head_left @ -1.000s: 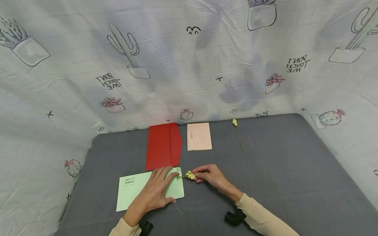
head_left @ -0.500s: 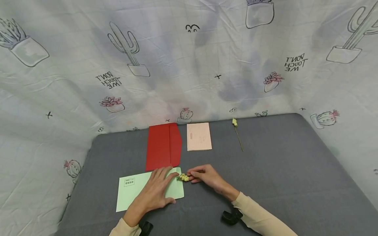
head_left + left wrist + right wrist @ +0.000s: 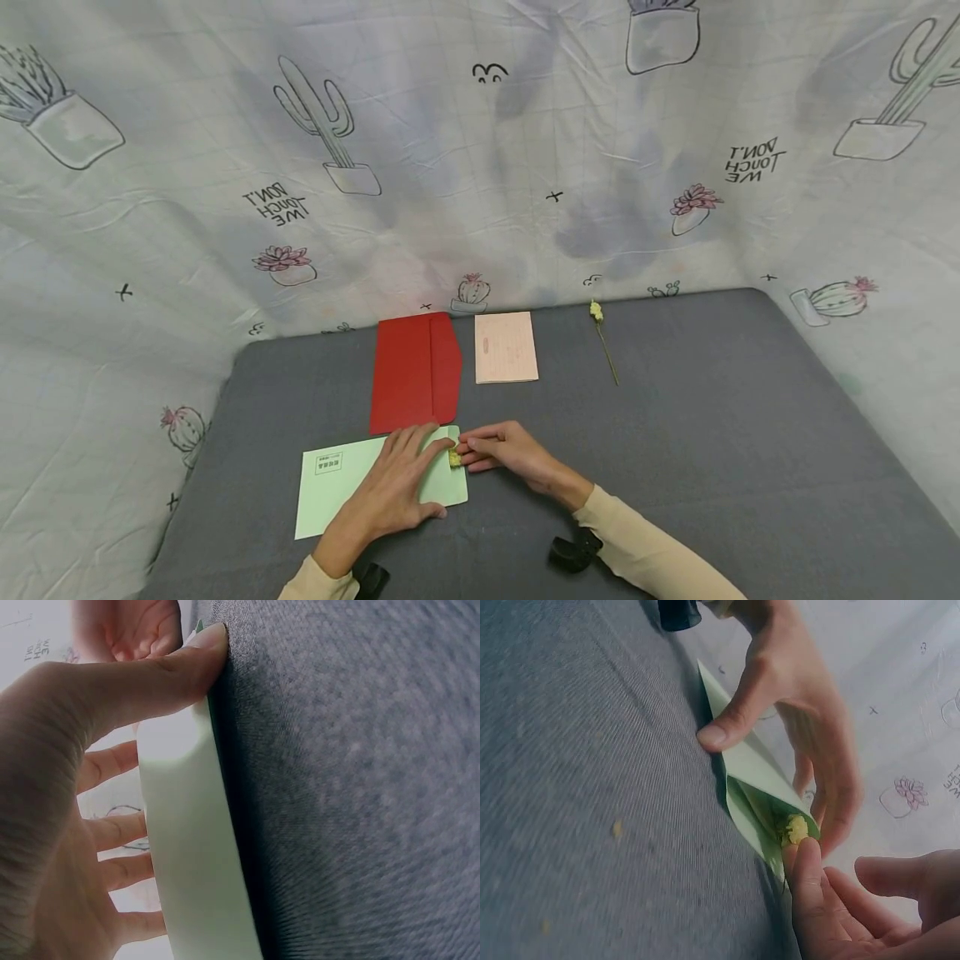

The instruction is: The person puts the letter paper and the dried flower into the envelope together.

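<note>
Plenty laid out on this grey table (image 3: 712, 433), with a cactus-printed curtain (image 3: 420, 208) hanging behind it. Up at the back lies a red envelope (image 3: 405, 371), its flap folded out to the right; just beside that, a pale pink sheet (image 3: 507, 348); further right, on its own, a second yellow flower (image 3: 597, 313), stem towards us. A few yellow specks (image 3: 616, 827) dot the cloth.

Front and centre, it's the green envelope (image 3: 322, 492), lying just this side of the red one. The left hand (image 3: 397, 487) is spread wide across it, thumb at the near edge, fingertips over by the far edge, so a good part of the paper is covered.

Look at the mouth, on the right: it gapes, and there sits the first yellow flower (image 3: 799, 827), blossom tucked right in the opening, its stem out of sight. The right hand (image 3: 517, 457) is up close, a fingertip against the petals, thumb held well apart from it, so it's a touch rather than a pinch; from above, those fingers crowd the opening and half hide the bloom. What the red envelope holds, I can't tell from here.
</note>
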